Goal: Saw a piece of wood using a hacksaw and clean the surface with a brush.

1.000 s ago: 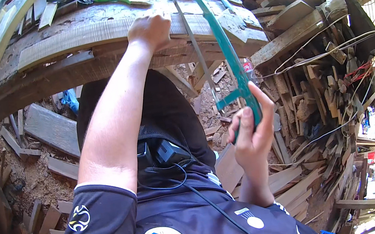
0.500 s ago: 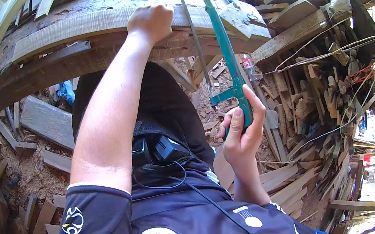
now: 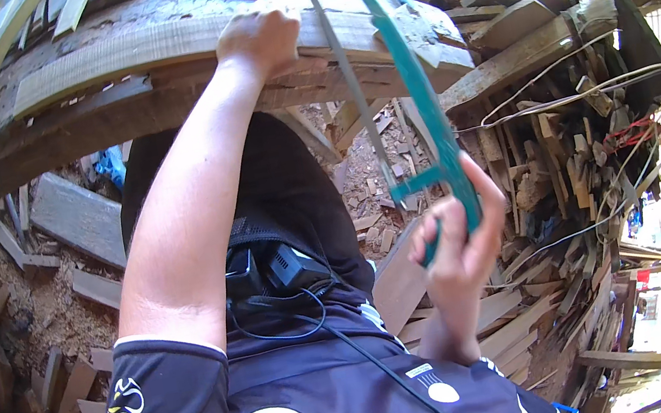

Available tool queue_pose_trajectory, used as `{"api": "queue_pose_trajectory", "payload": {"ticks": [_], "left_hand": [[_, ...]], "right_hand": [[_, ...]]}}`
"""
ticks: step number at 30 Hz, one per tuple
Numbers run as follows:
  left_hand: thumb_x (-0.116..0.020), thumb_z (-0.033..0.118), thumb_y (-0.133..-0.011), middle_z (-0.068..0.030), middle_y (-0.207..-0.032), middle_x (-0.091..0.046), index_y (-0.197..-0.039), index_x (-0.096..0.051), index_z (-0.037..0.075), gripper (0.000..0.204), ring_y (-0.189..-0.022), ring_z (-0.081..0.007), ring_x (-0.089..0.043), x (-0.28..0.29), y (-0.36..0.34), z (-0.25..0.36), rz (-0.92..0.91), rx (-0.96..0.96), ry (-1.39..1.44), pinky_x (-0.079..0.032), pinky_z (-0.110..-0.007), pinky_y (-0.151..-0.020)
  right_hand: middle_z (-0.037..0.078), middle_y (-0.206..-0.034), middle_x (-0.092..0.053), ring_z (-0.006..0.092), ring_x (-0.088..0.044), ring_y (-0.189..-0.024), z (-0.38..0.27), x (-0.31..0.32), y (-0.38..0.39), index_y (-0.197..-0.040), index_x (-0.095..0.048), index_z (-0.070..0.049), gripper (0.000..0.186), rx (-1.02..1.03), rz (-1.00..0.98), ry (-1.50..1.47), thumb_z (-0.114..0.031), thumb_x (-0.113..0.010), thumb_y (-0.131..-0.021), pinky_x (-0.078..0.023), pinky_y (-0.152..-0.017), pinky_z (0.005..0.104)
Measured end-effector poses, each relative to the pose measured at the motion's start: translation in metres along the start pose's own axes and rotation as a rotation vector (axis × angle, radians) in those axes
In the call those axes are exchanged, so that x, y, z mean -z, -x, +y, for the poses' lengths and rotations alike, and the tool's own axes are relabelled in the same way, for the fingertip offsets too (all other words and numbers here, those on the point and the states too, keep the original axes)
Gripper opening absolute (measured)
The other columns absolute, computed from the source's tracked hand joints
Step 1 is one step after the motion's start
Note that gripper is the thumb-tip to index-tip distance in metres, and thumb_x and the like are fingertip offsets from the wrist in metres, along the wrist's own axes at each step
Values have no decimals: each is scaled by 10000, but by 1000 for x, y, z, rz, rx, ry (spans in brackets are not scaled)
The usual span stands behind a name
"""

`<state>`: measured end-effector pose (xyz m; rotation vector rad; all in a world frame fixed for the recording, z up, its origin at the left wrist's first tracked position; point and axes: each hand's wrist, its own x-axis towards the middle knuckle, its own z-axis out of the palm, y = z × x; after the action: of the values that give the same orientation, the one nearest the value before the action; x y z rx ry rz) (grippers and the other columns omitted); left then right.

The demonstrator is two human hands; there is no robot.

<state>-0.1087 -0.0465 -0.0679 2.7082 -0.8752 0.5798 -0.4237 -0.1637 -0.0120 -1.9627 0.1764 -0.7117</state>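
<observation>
1. Right now I am gripping the teal metal-framed bow saw (image 3: 417,94) by its near handle, my right hand (image 3: 455,248) wrapping its fingers tightly around it.
2. I am pressing my left hand (image 3: 259,40) down on the long curved weathered wooden plank (image 3: 144,49) at the far side, fingers curled together over its edge, just left of the blade.
3. Judging by the frame, the blade is crossing the plank, but I cannot tell how deep the cut is sitting; the plank is looking whole.
4. Scrap wood offcuts (image 3: 571,164) are piling up to the right; no containers are showing.
</observation>
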Motion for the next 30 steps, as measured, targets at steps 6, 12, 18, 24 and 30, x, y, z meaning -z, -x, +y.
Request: {"api": "queue_pose_trajectory", "payload": {"ticks": [6, 12, 18, 24, 30], "left_hand": [[-664, 853, -733, -175, -1083, -758, -1049, -770, 42, 877, -1038, -351, -738, -5, -2, -2, -62, 18, 66, -607, -463, -889], [-691, 831, -731, -171, -1055, -760, -1034, -779, 66, 828, -989, -324, -753, -3, 1, -1, 5, -14, 4, -610, -446, -875], [-684, 788, -785, -154, -1010, -776, -1022, -786, 69, 763, -983, -314, -761, 5, -3, -2, -99, -14, 21, -602, -450, -901], [-699, 804, -750, -194, -1059, -757, -1047, -768, 37, 826, -1037, -355, -738, 6, 0, 6, -60, -4, 10, -606, -452, -886], [-679, 820, -759, -185, -1019, -762, -1013, -781, 46, 821, -979, -356, -754, 1, 3, -10, -55, 4, 24, -605, -446, -892]], "right_hand": [[183, -869, -661, 252, -681, -635, 33, -52, -68, -1460, -452, -81, 413, 169, -13, 292, -58, -493, -1050, -525, -572, 375], [195, -924, -701, 244, -692, -669, 0, -39, -112, -1386, -521, -101, 371, 56, -75, 239, -64, -558, -1019, -536, -611, 385], [11, -739, -489, 45, -448, -529, -3, -7, -20, -1513, -415, -96, 406, -82, -2, -34, -100, -411, -1107, -427, -452, 201], [111, -874, -603, 150, -588, -641, 51, -72, -128, -1442, -465, -110, 375, 111, -90, 140, -84, -503, -1069, -475, -559, 310], [127, -948, -702, 126, -616, -639, -27, -7, -54, -1416, -518, -39, 374, 54, -98, 138, -24, -496, -1043, -510, -597, 292]]}}
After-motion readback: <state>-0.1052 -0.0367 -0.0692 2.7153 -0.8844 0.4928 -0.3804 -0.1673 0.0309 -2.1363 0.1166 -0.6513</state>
